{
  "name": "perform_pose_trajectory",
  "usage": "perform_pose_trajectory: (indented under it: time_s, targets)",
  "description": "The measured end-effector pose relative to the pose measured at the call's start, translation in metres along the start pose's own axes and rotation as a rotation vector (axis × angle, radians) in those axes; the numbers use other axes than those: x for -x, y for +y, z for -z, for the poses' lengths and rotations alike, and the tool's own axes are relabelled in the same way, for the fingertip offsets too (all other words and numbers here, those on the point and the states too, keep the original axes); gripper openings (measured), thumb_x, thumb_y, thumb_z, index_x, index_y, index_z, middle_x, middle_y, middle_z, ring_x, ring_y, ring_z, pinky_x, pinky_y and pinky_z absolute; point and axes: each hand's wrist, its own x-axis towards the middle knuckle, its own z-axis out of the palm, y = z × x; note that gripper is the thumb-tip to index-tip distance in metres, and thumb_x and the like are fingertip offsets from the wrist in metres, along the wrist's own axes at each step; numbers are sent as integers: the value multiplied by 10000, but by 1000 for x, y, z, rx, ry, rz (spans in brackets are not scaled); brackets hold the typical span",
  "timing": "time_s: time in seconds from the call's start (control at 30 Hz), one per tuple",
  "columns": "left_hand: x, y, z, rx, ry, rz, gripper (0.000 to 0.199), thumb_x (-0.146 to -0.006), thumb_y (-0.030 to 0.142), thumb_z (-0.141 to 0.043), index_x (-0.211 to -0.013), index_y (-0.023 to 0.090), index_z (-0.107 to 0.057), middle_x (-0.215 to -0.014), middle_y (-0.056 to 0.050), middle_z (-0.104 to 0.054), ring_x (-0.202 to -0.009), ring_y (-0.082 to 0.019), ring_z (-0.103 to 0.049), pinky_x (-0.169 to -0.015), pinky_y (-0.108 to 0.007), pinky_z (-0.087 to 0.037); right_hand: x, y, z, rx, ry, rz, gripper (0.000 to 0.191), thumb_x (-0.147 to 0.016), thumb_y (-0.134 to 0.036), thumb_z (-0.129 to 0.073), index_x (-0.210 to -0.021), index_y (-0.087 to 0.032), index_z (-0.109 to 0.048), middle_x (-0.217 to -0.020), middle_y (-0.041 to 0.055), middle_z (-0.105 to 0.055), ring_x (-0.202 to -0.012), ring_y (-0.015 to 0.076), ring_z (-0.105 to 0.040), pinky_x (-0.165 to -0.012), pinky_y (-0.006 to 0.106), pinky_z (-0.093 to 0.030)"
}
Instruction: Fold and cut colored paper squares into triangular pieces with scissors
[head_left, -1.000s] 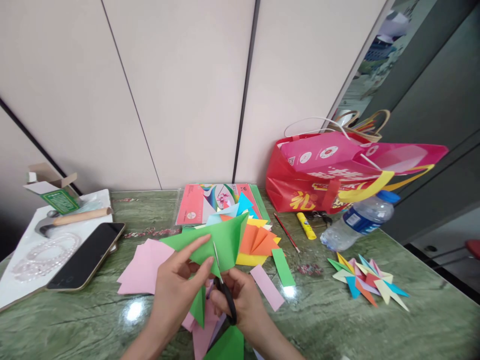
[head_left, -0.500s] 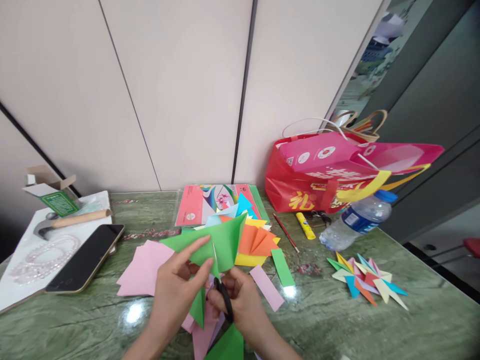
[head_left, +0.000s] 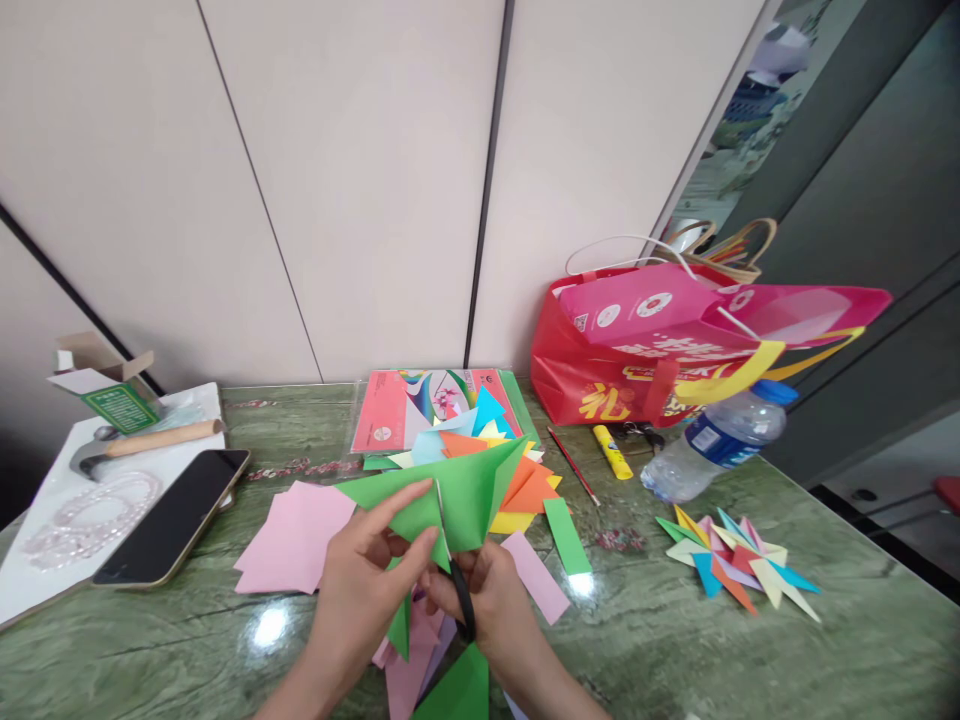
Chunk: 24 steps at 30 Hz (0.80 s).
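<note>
Clock: centred on the held green sheet [head_left: 465, 490], with twelve toward the wall
Green sheet: folded and raised above the table [head_left: 847, 620], between both hands, its right side bent up toward one o'clock
Left hand: comes in from seven o'clock; index finger and thumb lie a little apart on the sheet's near face, and the sheet is held between them and the fingers behind
Right hand: comes in from five o'clock, its fingers narrow, curled around the dark handles of the scissors [head_left: 464, 600]
Scissors: at the lower middle of the sheet, a blade against it pointing toward twelve; how wide the blades stand cannot be told
Twelve o'clock: a picture-fronted paper packet [head_left: 382, 405]
Two o'clock: a red bag [head_left: 592, 370]
Three o'clock: orange folded papers [head_left: 525, 485], a red pencil [head_left: 574, 465], a yellow tube [head_left: 613, 452] and a bottle [head_left: 724, 440]
Four o'clock: a green strip [head_left: 568, 535] and a pink strip [head_left: 536, 578]; farther out, nearer three, a multicoloured folded-paper cluster [head_left: 739, 560]
Six o'clock: pink paper pieces [head_left: 409, 670] and a green piece [head_left: 461, 690]
Nine o'clock: pink papers [head_left: 289, 545], then a phone [head_left: 172, 515]
</note>
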Motion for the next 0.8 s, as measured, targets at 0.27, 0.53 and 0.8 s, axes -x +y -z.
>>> perform_pose_trajectory:
  time_s: [0.27,0.53,0.8]
  targets:
    - [1,-1,0,7,-8,-1,363,-643,235,-666,-1002,193,-687,-443,68,-526,-385,-93,-508,-419,-176,-460,2,3,3,51,26,-13,255,-534,-232,-801,-702,-136,-636,-529,-41,-579,-427,71,-444,-434,167,-379]
    - [1,0,0,-5,-4,-18,358,-644,237,-666,-999,196,-688,-444,70,-520,-380,-87,-504,-400,-166,-455,0,6,5,127,23,-3,273,-555,-301,-779,-653,-131,-589,-461,-44,-532,-390,77,-440,-395,169,-373]
    - [2,-2,0,18,-19,-1,376,-653,244,-671,-1024,189,-673,-427,78,-493,-389,-95,-506,-410,-177,-462,1,4,5,158,5,-4,298,-584,-366,-749,-602,-153,-541,-421,-56,-503,-351,73,-412,-371,181,-355]
